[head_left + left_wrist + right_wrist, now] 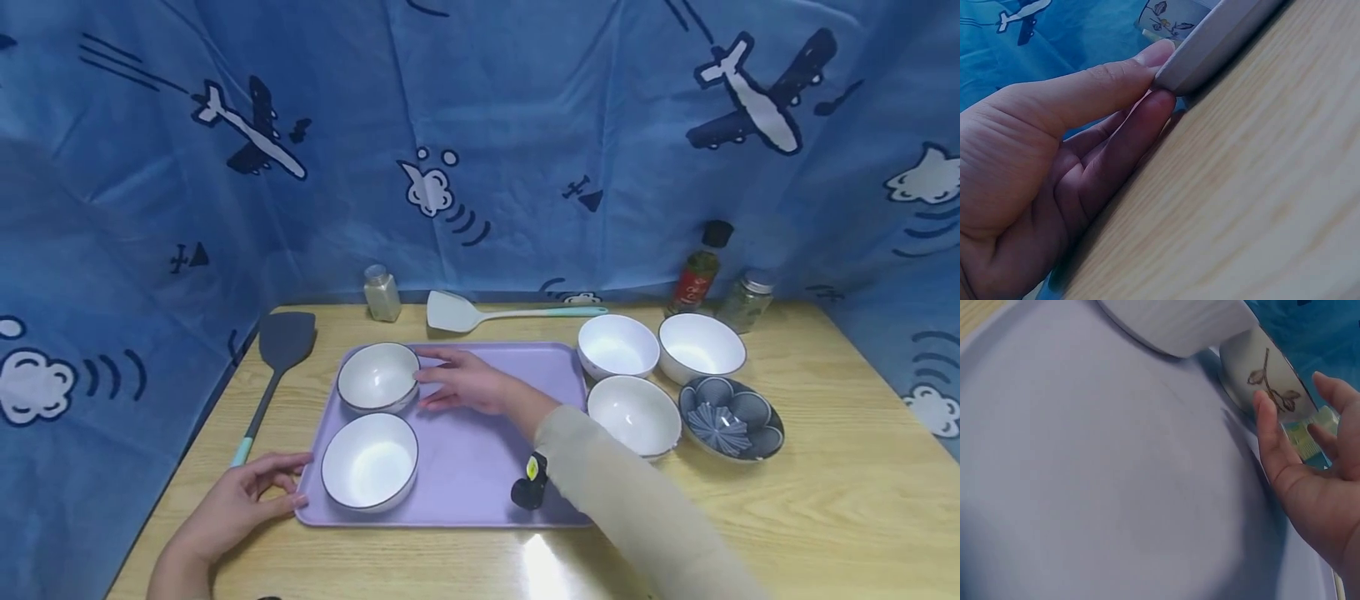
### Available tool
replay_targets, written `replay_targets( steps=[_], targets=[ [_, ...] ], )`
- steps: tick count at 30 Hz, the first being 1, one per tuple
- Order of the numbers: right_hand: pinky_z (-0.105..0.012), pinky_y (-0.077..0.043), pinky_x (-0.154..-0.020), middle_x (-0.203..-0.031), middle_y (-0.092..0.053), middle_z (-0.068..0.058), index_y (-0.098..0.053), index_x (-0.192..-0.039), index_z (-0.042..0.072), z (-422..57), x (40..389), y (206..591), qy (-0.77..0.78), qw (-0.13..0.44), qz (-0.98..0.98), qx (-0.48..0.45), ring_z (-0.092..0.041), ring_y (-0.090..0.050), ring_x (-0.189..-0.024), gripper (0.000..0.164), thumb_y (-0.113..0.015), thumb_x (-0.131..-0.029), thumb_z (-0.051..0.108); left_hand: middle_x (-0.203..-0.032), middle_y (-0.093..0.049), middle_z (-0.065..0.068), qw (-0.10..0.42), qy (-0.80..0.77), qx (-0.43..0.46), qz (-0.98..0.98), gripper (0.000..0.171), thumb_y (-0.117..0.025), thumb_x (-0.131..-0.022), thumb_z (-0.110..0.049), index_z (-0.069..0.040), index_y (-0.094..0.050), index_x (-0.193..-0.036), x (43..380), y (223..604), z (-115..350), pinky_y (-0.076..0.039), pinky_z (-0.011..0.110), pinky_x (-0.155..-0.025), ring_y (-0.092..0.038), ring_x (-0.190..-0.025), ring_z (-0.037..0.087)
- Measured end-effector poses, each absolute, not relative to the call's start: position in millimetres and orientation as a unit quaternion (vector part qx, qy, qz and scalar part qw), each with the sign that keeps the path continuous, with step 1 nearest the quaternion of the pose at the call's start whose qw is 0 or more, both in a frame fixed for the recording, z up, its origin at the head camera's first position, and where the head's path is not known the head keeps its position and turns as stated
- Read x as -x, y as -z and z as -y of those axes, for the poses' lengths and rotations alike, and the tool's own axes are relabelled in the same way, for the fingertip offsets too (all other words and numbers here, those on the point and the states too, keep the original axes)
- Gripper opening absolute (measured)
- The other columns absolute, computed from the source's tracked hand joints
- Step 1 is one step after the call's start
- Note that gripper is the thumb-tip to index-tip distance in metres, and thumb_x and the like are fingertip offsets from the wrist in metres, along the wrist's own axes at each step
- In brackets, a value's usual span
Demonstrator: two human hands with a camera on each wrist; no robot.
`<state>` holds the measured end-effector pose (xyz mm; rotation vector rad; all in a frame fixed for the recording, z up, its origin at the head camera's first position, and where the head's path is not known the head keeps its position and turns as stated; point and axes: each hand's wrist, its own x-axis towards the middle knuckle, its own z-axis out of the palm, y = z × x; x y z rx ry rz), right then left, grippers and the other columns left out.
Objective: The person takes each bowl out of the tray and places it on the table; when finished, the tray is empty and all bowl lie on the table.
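White, probably stiff, fragile ceramic, the far-left bowl [375, 376] is sitting on the tray [472, 467], likely suiting a rim grip; the right hand [467, 381] is hovering loosely at its right, the left hand [243, 496] pinching the tray.

Along the left edge of the pale wooden desk [847, 467], I see a dark grey spatula [286, 346] with a turquoise handle end, its broad blade toward the back left corner. At the back edge I have a clear, square-sided jar [383, 297] with pale contents, then a white spatula [495, 315] with a mint-green handle end. Near the back right corner I make out a dark-capped, red-labelled bottle [694, 281] beside a silver-lidded clear jar [745, 303]. Behind hangs blue aeroplane-printed cloth [517, 117].
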<state>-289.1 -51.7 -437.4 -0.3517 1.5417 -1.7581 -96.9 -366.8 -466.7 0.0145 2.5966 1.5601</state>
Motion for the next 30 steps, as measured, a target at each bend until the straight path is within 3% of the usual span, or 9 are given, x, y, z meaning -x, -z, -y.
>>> replay_targets(
  steps=[9,14,19,23,26,30],
  targets=[
    [-0.041,-0.059,-0.084,-0.143,-0.046,-0.028,-0.021,-0.160,0.025,64.2,281.5,439.9,0.701,0.400,-0.578,0.122,-0.027,-0.072,-0.080,0.071,-0.055,-0.100,0.007,-0.122,-0.064,0.004,0.056,-0.517,-0.001,-0.854,0.056,-0.081,-0.083,-0.021,-0.005,-0.062,-0.133,99.1,468.3,363.5,-0.046,0.011,-0.087,-0.065,-0.094,0.009],
    [-0.038,-0.059,-0.083,-0.122,-0.058,-0.030,-0.022,-0.159,0.025,67.3,276.4,438.2,0.718,0.387,-0.568,0.107,-0.025,-0.072,-0.079,0.071,-0.052,-0.099,0.002,-0.121,-0.064,0.004,0.058,-0.518,0.004,-0.853,0.056,-0.081,-0.083,-0.020,-0.004,-0.061,-0.133,97.3,467.8,364.8,-0.046,0.010,-0.086,-0.065,-0.095,0.008],
    [-0.028,-0.059,-0.072,-0.104,-0.059,-0.019,-0.026,-0.159,0.024,67.9,273.8,438.4,0.731,0.365,-0.569,0.088,-0.021,-0.071,-0.075,0.070,-0.051,-0.097,0.002,-0.120,-0.064,0.005,0.059,-0.519,0.011,-0.853,0.057,-0.082,-0.083,-0.019,-0.003,-0.061,-0.133,96.7,466.1,365.5,-0.046,0.010,-0.086,-0.064,-0.095,0.007],
    [-0.024,-0.057,-0.065,-0.093,-0.061,-0.017,-0.027,-0.158,0.024,65.3,273.2,438.4,0.739,0.346,-0.574,0.067,-0.019,-0.070,-0.070,0.071,-0.051,-0.096,0.001,-0.122,-0.062,0.009,0.061,-0.512,0.014,-0.856,0.057,-0.082,-0.083,-0.022,-0.005,-0.061,-0.133,97.2,465.0,364.5,-0.046,0.010,-0.086,-0.064,-0.096,0.008],
    [-0.023,-0.056,-0.063,-0.089,-0.062,-0.018,-0.027,-0.158,0.024,62.2,272.6,437.5,0.746,0.332,-0.575,0.053,-0.019,-0.070,-0.068,0.072,-0.051,-0.095,-0.001,-0.122,-0.062,0.010,0.062,-0.513,0.015,-0.856,0.057,-0.082,-0.082,-0.022,-0.005,-0.062,-0.133,97.5,465.1,364.5,-0.045,0.010,-0.086,-0.064,-0.096,0.008],
    [-0.023,-0.056,-0.062,-0.096,-0.060,-0.022,-0.028,-0.158,0.021,57.0,270.0,433.1,0.760,0.313,-0.568,0.035,-0.019,-0.069,-0.066,0.072,-0.051,-0.093,-0.001,-0.120,-0.063,0.009,0.062,-0.512,0.013,-0.857,0.057,-0.082,-0.083,-0.022,-0.004,-0.061,-0.133,97.3,465.5,365.8,-0.045,0.010,-0.086,-0.064,-0.096,0.007]
  ],
)
